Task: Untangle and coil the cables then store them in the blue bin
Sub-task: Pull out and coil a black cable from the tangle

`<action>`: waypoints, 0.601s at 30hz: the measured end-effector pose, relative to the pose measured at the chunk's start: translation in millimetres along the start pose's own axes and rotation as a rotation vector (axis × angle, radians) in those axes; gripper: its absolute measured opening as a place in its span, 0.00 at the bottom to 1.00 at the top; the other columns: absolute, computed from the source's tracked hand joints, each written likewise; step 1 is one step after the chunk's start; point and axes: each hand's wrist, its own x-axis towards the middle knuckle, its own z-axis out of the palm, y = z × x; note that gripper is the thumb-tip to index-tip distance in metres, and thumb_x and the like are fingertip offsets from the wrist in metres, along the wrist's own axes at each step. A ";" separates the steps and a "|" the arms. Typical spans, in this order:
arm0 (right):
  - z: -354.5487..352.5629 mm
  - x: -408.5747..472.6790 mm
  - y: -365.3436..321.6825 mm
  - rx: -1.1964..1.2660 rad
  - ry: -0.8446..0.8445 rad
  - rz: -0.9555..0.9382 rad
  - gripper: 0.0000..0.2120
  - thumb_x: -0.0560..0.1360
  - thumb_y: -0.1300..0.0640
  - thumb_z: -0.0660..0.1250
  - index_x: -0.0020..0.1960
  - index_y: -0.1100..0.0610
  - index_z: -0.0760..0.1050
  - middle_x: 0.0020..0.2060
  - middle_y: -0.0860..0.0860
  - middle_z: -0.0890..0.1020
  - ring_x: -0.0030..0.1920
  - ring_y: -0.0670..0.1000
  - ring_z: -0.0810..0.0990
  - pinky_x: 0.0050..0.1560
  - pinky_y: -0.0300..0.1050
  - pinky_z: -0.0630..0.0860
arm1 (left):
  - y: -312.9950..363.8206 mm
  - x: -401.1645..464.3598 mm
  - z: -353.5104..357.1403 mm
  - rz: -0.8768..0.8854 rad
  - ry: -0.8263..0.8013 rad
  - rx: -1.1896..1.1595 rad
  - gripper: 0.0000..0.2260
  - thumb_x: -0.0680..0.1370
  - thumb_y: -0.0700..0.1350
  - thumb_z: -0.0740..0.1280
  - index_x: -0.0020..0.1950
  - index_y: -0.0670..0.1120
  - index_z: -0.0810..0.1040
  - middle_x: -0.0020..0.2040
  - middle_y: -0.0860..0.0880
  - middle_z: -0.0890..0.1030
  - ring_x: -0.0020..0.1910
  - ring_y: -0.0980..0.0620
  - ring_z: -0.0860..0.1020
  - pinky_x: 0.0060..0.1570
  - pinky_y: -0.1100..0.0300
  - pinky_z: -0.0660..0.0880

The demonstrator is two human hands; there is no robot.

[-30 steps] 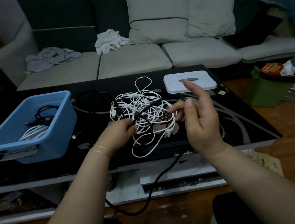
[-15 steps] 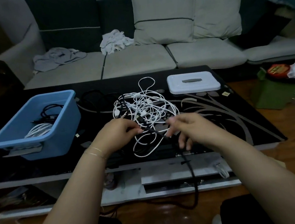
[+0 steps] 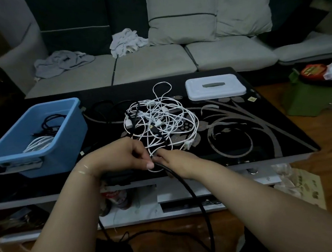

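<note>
A tangle of white cables (image 3: 161, 119) lies in the middle of the black glass table (image 3: 260, 130), with a black cable (image 3: 187, 185) running through it and hanging off the front edge toward the floor. My left hand (image 3: 123, 156) and my right hand (image 3: 176, 161) meet at the tangle's near edge. Both pinch the black cable where it leaves the pile. The blue bin (image 3: 62, 138) stands at the table's left and holds a coiled white cable (image 3: 38, 143) and a coiled black cable (image 3: 51, 125).
A white lidded box (image 3: 214, 88) sits at the table's back right. More black cable (image 3: 104, 110) lies between bin and tangle. A grey sofa (image 3: 156, 65) with cloths stands behind. Green packaging (image 3: 306, 101) and papers lie on the floor to the right.
My right hand has dropped from above the tangle down to its near edge and closed in beside my left hand. The hanging black cable has swung to the right.
</note>
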 end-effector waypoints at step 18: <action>-20.7 -9.9 -10.6 0.822 0.754 -0.227 0.12 0.78 0.63 0.63 0.57 0.49 0.68 0.42 0.47 0.77 0.34 0.45 0.80 0.40 0.40 0.77 | 5.4 19.8 20.1 0.180 1.037 0.160 0.16 0.79 0.50 0.64 0.66 0.47 0.74 0.64 0.50 0.71 0.62 0.54 0.72 0.62 0.64 0.67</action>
